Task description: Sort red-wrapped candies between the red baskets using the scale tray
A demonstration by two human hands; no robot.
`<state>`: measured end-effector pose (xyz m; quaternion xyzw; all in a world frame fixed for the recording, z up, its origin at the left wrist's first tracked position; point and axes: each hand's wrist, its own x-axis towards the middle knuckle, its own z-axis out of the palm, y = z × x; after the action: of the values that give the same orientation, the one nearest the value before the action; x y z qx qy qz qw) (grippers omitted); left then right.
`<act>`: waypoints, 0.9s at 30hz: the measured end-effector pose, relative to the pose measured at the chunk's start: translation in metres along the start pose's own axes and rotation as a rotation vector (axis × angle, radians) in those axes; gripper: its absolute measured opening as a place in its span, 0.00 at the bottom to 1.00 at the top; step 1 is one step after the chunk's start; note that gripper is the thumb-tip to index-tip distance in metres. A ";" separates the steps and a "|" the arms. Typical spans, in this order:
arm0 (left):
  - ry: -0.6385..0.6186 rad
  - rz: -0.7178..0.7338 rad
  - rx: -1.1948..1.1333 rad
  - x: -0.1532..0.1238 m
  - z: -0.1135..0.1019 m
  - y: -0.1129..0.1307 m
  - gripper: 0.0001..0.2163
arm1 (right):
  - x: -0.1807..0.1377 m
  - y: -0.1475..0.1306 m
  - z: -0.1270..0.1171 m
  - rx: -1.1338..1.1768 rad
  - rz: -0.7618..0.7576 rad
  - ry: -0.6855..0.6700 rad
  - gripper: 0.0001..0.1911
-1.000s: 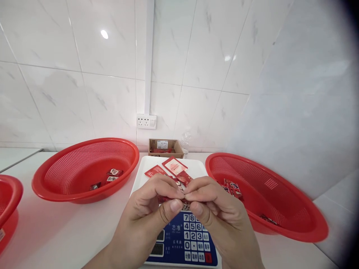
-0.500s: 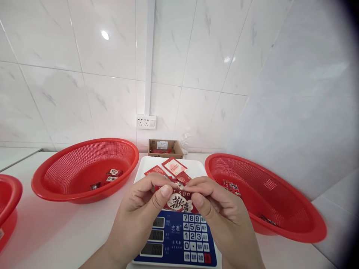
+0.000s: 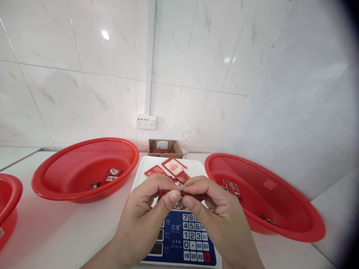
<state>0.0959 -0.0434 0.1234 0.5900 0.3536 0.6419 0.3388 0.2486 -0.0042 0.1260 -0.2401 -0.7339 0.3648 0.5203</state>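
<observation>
Between my two hands is a small red printed packet [image 3: 178, 204], largely hidden by my fingers. My left hand [image 3: 153, 213] pinches its upper left part between thumb and fingertips. On the other side my right hand [image 3: 213, 213] pinches it the same way, and the two thumbs nearly touch. Beneath them stands a digital scale [image 3: 176, 239] with a blue keypad panel and a white platform. Red cards [image 3: 174, 166] and a small red packet [image 3: 183, 177] lie on the platform just beyond my fingers.
A red perforated basket [image 3: 56, 164] with a few packets stands left, another red basket [image 3: 305, 220] with packets right. At the far left edge shows part of a third red basket [image 3: 14, 186]. A cardboard box [image 3: 166, 148] holding red items sits by the tiled wall, below a socket [image 3: 146, 121].
My fingertips and thumbs have drawn closer together at the packet's top edge. Its printed front, plainly visible before, is now mostly covered. Baskets, scale and cards have stayed put.
</observation>
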 end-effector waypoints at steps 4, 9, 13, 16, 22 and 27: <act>0.016 -0.042 -0.053 0.000 0.001 0.001 0.05 | 0.000 0.000 0.001 -0.015 -0.036 0.027 0.03; -0.062 -0.142 -0.068 0.002 0.001 0.001 0.07 | -0.001 0.003 0.001 0.071 -0.035 0.141 0.03; -0.105 -0.177 0.016 0.003 0.003 -0.001 0.08 | 0.001 0.004 0.001 0.156 -0.014 0.177 0.03; -0.066 -0.160 0.002 0.003 0.002 -0.001 0.08 | 0.002 0.002 0.002 0.171 0.054 0.136 0.05; 0.000 -0.152 -0.004 0.003 0.000 -0.001 0.09 | -0.001 -0.009 0.008 0.159 0.258 0.180 0.12; 0.045 -0.132 0.025 0.003 -0.002 -0.003 0.13 | -0.002 -0.010 0.005 0.116 0.311 0.073 0.14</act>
<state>0.0939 -0.0388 0.1222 0.5551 0.4071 0.6269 0.3649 0.2446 -0.0130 0.1318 -0.3333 -0.6461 0.4738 0.4970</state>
